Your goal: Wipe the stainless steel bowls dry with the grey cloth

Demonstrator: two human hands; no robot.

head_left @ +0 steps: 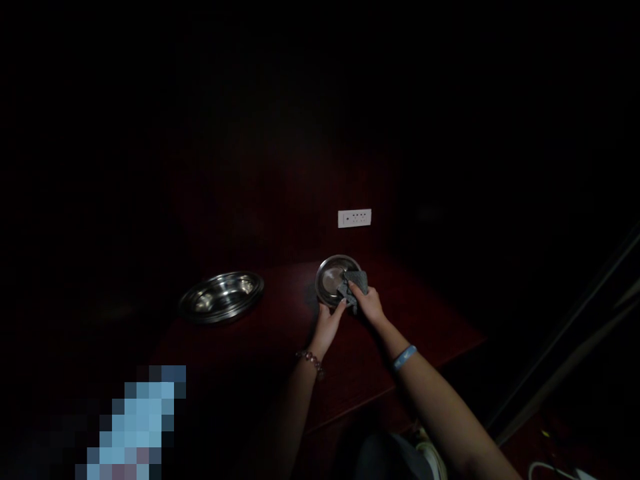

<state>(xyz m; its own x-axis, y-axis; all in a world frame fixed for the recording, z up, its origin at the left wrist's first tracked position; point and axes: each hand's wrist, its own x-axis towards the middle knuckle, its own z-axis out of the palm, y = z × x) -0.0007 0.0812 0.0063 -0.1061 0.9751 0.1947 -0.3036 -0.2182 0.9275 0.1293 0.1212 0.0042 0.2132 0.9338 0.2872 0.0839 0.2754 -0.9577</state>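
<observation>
A small steel plate [331,275] is tilted up on edge over the dark red table [280,333]. My left hand [327,325] grips its lower rim, fingers wrapped round it. My right hand [369,305] is closed on a grey cloth [353,285] and presses it against the plate's inner face at the right side. A beaded bracelet is on my left wrist and a blue band on my right.
Stacked steel bowls [221,296] lie on the table to the left. A white socket plate [354,218] sits on the dark wall behind. The table's front edge runs diagonally at lower right. The room is very dark.
</observation>
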